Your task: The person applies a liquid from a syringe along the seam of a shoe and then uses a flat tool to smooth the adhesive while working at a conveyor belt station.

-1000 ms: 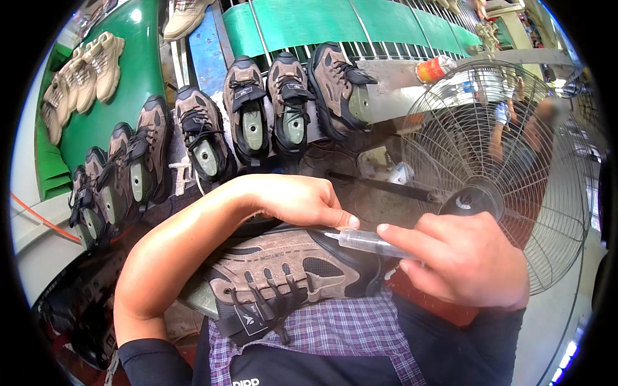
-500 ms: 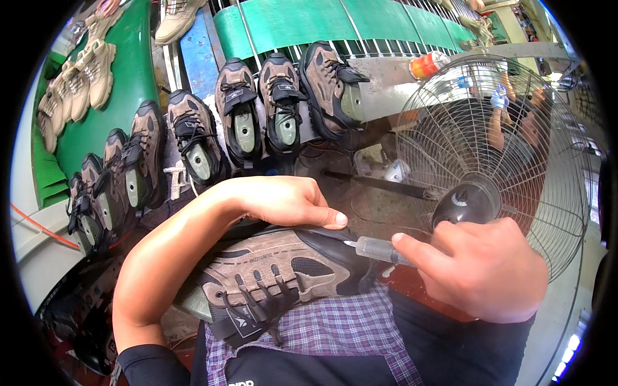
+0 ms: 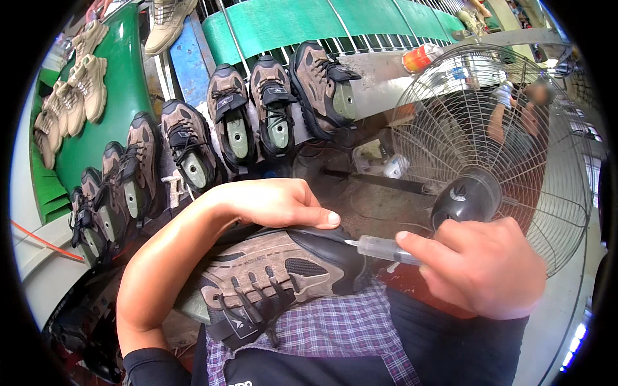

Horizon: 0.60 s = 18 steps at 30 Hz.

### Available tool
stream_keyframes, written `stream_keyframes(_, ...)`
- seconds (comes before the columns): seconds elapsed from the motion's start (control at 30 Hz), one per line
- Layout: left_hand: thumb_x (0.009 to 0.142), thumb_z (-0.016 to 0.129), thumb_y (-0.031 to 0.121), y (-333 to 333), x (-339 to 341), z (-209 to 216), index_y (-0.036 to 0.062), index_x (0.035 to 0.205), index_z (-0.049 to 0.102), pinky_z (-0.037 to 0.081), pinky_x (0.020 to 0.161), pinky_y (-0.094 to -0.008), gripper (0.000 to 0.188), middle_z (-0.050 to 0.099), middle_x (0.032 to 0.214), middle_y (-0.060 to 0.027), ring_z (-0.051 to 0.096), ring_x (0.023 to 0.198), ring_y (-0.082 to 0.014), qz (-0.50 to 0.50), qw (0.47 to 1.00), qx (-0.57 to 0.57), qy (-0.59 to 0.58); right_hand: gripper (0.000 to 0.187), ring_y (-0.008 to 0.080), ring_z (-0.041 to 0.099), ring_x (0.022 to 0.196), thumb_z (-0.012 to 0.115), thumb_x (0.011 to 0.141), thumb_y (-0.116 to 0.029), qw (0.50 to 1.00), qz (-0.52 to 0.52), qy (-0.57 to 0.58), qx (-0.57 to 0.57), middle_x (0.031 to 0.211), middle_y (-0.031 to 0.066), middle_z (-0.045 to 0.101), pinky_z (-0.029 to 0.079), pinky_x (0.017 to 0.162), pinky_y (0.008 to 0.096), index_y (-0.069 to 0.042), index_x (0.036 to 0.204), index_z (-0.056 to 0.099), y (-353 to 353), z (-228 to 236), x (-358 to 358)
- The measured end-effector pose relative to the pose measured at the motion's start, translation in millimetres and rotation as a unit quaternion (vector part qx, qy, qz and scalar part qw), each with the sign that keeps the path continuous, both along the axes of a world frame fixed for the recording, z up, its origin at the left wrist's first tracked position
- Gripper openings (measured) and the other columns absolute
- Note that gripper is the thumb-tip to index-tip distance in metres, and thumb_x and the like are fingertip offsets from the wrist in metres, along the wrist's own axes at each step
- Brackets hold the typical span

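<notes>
A brown and black lace-up shoe [image 3: 308,257] lies on its side across my lap, its toe pointing right, with a pale green last [image 3: 193,305] inside. My left hand [image 3: 283,202] is closed over the sole side of the shoe, thumb stretched along the sole edge; most of its fingers are hidden behind the shoe. In my right hand [image 3: 476,267] is a clear plastic syringe [image 3: 384,249] with a thin pale tip. That tip meets the black sole edge close to the toe, just right of my left thumb. Whether anything flows from it, I cannot tell.
Several matching shoes [image 3: 233,122] on lasts stand in a curved row beyond my left arm. A large wire-cage fan [image 3: 479,128] stands at right, with a person partly visible behind it. Tan shoes [image 3: 88,83] sit on a green surface at far left. An orange-and-white container [image 3: 421,58] lies beyond.
The view has shifted slightly. My left hand and the shoe sit a little further left in the picture, and the syringe tip is slightly further from my left thumb toward the toe.
</notes>
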<state>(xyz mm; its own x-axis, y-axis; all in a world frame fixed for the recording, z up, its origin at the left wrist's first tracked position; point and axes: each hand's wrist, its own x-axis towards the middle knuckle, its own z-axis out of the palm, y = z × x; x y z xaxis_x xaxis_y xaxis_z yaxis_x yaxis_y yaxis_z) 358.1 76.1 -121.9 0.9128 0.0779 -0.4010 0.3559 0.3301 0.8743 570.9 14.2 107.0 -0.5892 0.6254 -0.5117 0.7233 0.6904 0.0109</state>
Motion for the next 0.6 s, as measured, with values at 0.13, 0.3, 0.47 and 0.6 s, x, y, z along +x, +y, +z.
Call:
stream_keyframes(0.13, 0.104, 0.057, 0.048, -2.9, 0.0, -8.7, -0.0048, 0.094, 0.074, 0.047, 0.07, -0.0286, 0.056, 0.065, 0.075, 0.0046, 0.05, 0.075, -0.0036, 0.009, 1.0, -0.01, -0.016, 0.043, 0.0138, 0.061, 0.057, 0.076, 0.071, -0.017, 0.999, 0.007, 0.042, 0.013, 0.071, -0.0031, 0.057, 0.042, 0.049, 0.0288, -0.016, 0.114, 0.073, 5.3, -15.3, -2.7)
stream_keyframes(0.3, 0.104, 0.057, 0.048, -2.5, 0.7, -2.1, -0.0049, 0.096, 0.074, 0.048, 0.069, -0.0293, 0.056, 0.066, 0.075, 0.0029, 0.051, 0.075, -0.0046, 0.003, 1.0, 0.013, -0.019, 0.043, 0.0146, 0.061, 0.057, 0.075, 0.071, -0.016, 0.997, 0.006, 0.07, -0.024, 0.07, -0.0017, 0.055, 0.044, 0.048, 0.0287, -0.014, 0.113, 0.073, 9.3, -24.3, -11.0)
stream_keyframes(0.47, 0.104, 0.056, 0.049, -4.2, 0.2, -3.4, -0.0045, 0.096, 0.074, 0.048, 0.069, -0.0298, 0.057, 0.066, 0.075, 0.002, 0.051, 0.074, -0.005, 0.008, 1.0, 0.01, -0.02, 0.042, 0.0149, 0.061, 0.055, 0.075, 0.07, -0.017, 0.997, 0.024, 0.068, -0.032, 0.068, -0.0012, 0.054, 0.046, 0.046, 0.0292, -0.013, 0.112, 0.073, 14.6, -28.9, -15.1)
stream_keyframes(0.6, 0.104, 0.056, 0.049, -4.3, -0.9, -2.4, -0.0045, 0.095, 0.074, 0.048, 0.069, -0.0301, 0.057, 0.066, 0.075, 0.002, 0.051, 0.075, -0.005, 0.009, 1.0, 0.017, -0.017, 0.042, 0.0154, 0.06, 0.053, 0.076, 0.07, -0.018, 0.998, 0.036, 0.049, -0.029, 0.067, -0.0009, 0.054, 0.045, 0.045, 0.03, -0.013, 0.112, 0.073, 16.4, -24.0, -15.9)
